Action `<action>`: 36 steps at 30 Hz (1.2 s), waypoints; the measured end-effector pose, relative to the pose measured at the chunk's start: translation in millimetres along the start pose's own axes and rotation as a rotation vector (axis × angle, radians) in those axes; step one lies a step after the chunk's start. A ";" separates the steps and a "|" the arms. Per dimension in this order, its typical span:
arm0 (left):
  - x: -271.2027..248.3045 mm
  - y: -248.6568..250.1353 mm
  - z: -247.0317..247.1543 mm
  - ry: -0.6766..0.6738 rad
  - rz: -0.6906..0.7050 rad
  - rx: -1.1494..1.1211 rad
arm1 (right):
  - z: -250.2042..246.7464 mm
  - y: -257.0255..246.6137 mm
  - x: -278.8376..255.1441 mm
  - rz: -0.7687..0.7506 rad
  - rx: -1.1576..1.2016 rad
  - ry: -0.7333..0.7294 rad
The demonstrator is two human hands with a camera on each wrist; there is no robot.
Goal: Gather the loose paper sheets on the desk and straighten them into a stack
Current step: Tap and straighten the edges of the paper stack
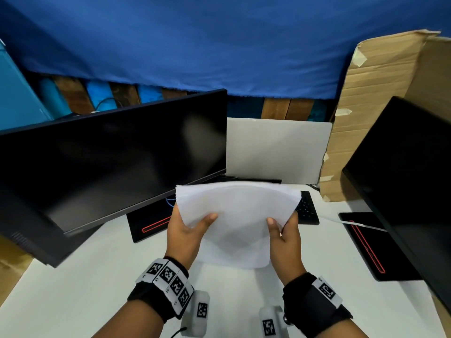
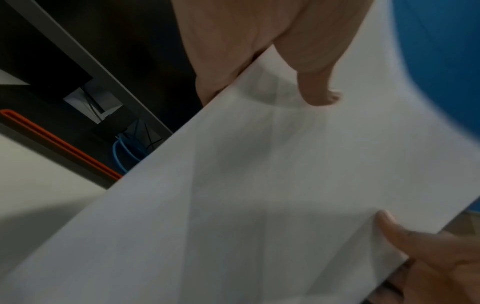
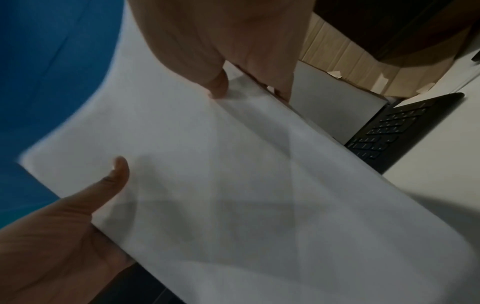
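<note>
Gathering looks done: paper sheets [image 1: 234,215] are off the bench [image 1: 97,276], held up in the air between both hands, in front of the monitor [image 1: 109,154] and keyboard [image 1: 306,208]. No loose sheets visible on the bench. Left to do, by my reckoning: square the edges and set the stack down; top edge bows and layers look uneven. Left hand [image 1: 186,230] pinches the left edge, thumb on the near face, fingers [image 2: 223,82] behind. Right hand [image 1: 284,236] pinches the right edge likewise
</note>
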State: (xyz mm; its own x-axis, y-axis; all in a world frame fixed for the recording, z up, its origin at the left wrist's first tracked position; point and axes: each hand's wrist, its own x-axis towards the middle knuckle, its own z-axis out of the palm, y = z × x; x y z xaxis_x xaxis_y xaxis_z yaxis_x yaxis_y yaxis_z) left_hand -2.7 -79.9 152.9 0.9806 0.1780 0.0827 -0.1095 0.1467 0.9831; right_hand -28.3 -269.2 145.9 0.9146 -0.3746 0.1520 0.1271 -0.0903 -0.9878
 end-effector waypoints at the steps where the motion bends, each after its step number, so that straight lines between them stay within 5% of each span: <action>1: 1.3 3.7 2.1 -0.014 0.009 -0.012 | 0.6 0.6 0.9 0.009 0.012 0.008; 10: 11.8 31.8 9.4 -0.032 0.120 -0.097 | 1.2 -20.9 5.5 -0.088 0.091 0.025; 21: 4.4 6.8 -0.3 0.002 0.074 -0.060 | 2.3 -23.3 -7.6 -0.398 -0.291 0.038; 24: 3.4 -1.9 -4.3 0.011 0.058 -0.048 | 0.3 -20.3 -6.6 -0.344 -0.164 0.076; 27: 1.1 -18.8 -13.0 -0.004 0.045 0.033 | -7.0 -5.9 -3.2 -0.114 0.087 0.054; 31: -3.1 -41.0 -18.0 -0.034 0.006 0.163 | -11.3 16.2 0.8 0.101 0.075 -0.004; 36: -2.2 -26.9 -9.5 -0.023 0.003 0.195 | -1.2 7.9 0.5 0.117 0.037 0.015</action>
State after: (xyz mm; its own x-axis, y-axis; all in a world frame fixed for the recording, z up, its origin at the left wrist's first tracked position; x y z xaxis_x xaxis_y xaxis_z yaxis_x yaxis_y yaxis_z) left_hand -3.5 -75.1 124.8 0.9840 0.1557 0.0868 -0.0807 -0.0450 0.9957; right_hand -27.3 -271.3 138.2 0.9183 -0.3944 0.0355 0.0339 -0.0110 -0.9994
